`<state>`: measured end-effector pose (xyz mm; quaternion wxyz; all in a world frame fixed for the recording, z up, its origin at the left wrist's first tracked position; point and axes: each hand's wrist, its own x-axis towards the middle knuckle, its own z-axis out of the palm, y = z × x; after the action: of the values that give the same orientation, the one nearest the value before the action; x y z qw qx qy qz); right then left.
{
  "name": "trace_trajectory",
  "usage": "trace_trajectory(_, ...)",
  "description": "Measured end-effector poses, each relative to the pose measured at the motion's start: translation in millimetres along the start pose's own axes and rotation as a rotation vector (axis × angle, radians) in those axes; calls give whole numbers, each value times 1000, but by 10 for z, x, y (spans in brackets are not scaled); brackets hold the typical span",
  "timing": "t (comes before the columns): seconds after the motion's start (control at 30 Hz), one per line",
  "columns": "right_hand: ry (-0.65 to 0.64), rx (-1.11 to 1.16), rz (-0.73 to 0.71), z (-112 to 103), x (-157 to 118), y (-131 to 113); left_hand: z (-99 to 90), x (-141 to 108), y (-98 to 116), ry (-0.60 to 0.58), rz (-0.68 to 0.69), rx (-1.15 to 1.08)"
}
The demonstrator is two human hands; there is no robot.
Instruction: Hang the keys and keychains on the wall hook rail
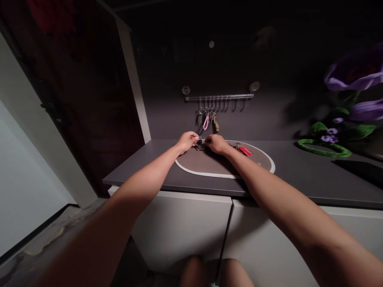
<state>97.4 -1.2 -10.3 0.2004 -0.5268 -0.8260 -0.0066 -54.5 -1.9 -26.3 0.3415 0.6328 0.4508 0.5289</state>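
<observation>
We held our 2 bare hands close together, low over the oval mat (206,165) on the grey counter (131,163). Our left hand (188,141) pinched a small dark item (199,141) with thin metal by it, in the gap between our hands. Our right hand (217,144) curled its fingers just beside that item; whether they gripped anything, we could not tell. Right of that hand, keys (235,146) and a red tag (245,151) lay on the mat. Above, a clear rail (221,97) on 2 round mounts carried hooks, with hanging keys (200,117), a pink loop (206,122) and a brownish fob (217,124). Purple flowers (356,75) stood far to our right.
</observation>
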Motion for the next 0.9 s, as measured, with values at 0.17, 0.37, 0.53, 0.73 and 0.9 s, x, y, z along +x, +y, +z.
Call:
trace_trajectory(0.17,10,36,10,-24,-29,-23,-17,15,35,4,-65,-197)
trace_trajectory(0.37,158,282,12,-15,-19,-37,-40,10,57,-5,-79,-320)
trace_trajectory(0.53,237,667,-109,47,39,-37,-55,0,84,-33,-63,-366)
trace_trajectory(0.73,214,920,-135,82,59,-38,-55,-25,115,-62,-41,-398)
trace_trajectory(0.9,196,970,-138,87,60,-28,-41,-33,125,-59,-43,-400)
